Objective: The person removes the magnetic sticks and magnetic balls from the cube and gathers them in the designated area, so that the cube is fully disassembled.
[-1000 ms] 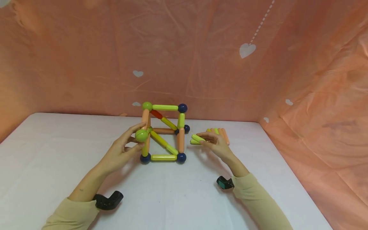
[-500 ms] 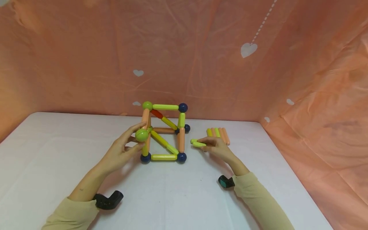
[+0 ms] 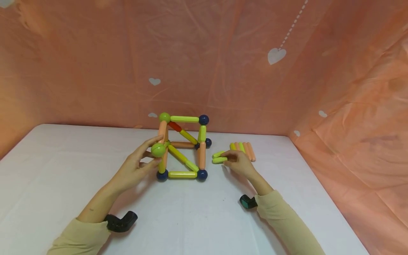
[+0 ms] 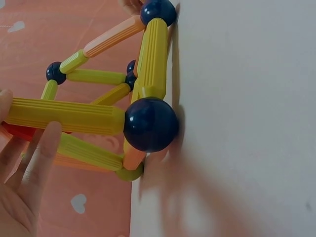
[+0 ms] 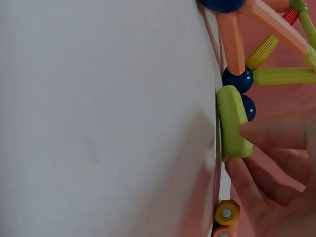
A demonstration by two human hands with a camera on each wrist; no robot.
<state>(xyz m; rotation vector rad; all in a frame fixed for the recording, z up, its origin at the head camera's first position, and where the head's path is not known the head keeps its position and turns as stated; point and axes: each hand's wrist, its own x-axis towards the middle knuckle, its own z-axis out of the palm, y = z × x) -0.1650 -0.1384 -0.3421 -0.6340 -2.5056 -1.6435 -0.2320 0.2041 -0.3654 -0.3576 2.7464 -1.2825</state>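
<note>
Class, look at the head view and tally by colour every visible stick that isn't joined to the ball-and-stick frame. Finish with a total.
Orange sticks: 3
Light green sticks: 3 (two at the right hand, one in the row)
Yellow stick: 1
Total: 7

I see a wide bench (image 3: pixel 204 226) with a white surface, which spreads towards six o'clock. Behind it, at twelve o'clock, there is a salmon-orange cloth (image 3: pixel 191 53) with soft wrinkles, and such fabric is also at three o'clock. Between one and two o'clock, a white heart (image 3: pixel 276 56) sits under a dotted line (image 3: pixel 293 24). At nine o'clock the colour looks brighter.
</note>
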